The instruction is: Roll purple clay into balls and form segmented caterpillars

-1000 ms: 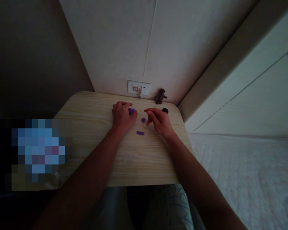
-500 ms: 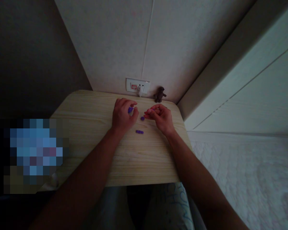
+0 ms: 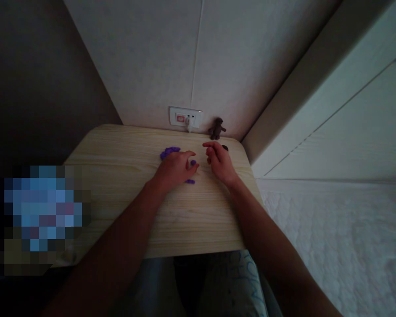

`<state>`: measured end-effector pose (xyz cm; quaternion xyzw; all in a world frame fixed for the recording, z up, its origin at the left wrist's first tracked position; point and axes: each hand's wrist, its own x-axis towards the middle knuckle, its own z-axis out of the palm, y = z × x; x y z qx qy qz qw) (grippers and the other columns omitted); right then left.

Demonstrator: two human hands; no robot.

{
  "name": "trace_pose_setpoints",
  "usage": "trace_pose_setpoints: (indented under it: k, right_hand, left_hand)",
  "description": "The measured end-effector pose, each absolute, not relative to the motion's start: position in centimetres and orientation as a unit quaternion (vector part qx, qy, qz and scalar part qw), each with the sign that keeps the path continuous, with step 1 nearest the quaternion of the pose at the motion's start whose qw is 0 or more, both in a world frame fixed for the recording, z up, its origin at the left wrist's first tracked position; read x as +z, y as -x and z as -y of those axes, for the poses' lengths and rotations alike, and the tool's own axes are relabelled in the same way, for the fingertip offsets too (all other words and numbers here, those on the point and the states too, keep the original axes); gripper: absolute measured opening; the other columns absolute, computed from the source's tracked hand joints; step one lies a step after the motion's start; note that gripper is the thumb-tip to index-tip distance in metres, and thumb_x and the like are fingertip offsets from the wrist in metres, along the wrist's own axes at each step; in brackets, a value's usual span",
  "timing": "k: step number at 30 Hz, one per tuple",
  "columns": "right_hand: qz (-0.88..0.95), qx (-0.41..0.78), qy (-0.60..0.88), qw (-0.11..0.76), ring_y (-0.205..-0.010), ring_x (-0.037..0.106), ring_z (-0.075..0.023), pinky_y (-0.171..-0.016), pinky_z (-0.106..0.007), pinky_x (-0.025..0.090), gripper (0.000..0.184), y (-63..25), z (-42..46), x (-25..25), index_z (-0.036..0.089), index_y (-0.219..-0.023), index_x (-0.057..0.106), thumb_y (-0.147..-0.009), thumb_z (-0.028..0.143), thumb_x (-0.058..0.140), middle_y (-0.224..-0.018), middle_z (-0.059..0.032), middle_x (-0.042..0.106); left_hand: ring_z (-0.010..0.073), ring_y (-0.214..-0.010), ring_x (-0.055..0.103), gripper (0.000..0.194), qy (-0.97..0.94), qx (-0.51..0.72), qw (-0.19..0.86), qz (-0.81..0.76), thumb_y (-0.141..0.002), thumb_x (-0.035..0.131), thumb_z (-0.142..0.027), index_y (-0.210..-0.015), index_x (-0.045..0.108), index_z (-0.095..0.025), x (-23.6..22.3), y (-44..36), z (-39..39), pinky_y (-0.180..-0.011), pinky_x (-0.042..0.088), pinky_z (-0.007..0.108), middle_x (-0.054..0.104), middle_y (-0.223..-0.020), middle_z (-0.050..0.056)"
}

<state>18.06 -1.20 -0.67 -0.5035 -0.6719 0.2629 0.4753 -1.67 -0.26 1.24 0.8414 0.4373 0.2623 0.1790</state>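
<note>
My left hand (image 3: 176,167) is open above the table, its thumb and index finger apart on either side of a small purple clay ball (image 3: 193,163). I cannot tell whether the fingertips touch the ball. Behind that hand lies a larger purple clay lump (image 3: 170,152). A short purple clay piece (image 3: 191,181), partly covered by the left hand, rests nearer to me. My right hand (image 3: 220,162) hovers to the right of the ball, index finger stretched out and the others curled, with nothing visible in it.
Both hands are over a light wooden table (image 3: 198,220). A small brown figure (image 3: 217,128) stands at its back edge, and a dark round item (image 3: 225,148) lies behind my right hand. A wall socket (image 3: 185,118) holds a plug. White quilted bedding (image 3: 317,237) spreads to the right.
My left hand has moved right and toward the ball, leaving the larger clay lump uncovered on the table. My right hand's pinch has loosened, its index finger now extended. The view has shifted slightly.
</note>
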Motion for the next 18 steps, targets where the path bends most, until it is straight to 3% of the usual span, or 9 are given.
trace_pose_setpoints:
  k: [9,14,18]
  right_hand:
    - [0.654,0.308,0.497,0.48,-0.073,0.069,-0.0158,-0.073,-0.033,0.059,0.039,-17.6,1.5,-0.5,0.02,-0.126,0.069,-0.099,0.044,0.056,-0.1,-0.0084,0.08]
    - [0.638,0.295,0.551,0.45,-0.066,0.072,-0.0182,-0.066,-0.031,0.058,0.021,-18.0,1.7,0.0,0.018,-0.101,0.079,-0.085,0.03,0.074,-0.08,-0.0062,0.08]
    - [0.644,0.268,0.581,0.419,-0.072,0.075,-0.0203,-0.07,-0.033,0.06,0.02,-18.2,1.9,0.3,0.018,-0.097,0.083,-0.078,0.022,0.08,-0.083,-0.0071,0.082]
  left_hand:
    - [0.0217,-0.072,0.07,0.035,-0.813,0.292,0.177,-0.471,-0.089,0.062,-0.027,-0.119,0.078,-0.015,1.3,1.7,0.0,-0.087,0.057,0.038,0.076,-0.077,0.005]
    - [0.0228,-0.08,0.07,0.041,-0.843,0.259,0.177,-0.437,-0.086,0.064,-0.024,-0.125,0.075,-0.018,0.6,1.9,0.0,-0.083,0.055,0.037,0.075,-0.083,0.005]
    - [0.0232,-0.084,0.069,0.028,-0.859,0.246,0.159,-0.419,-0.093,0.062,-0.029,-0.114,0.078,-0.019,0.1,2.1,-0.3,-0.082,0.054,0.037,0.073,-0.09,0.007]
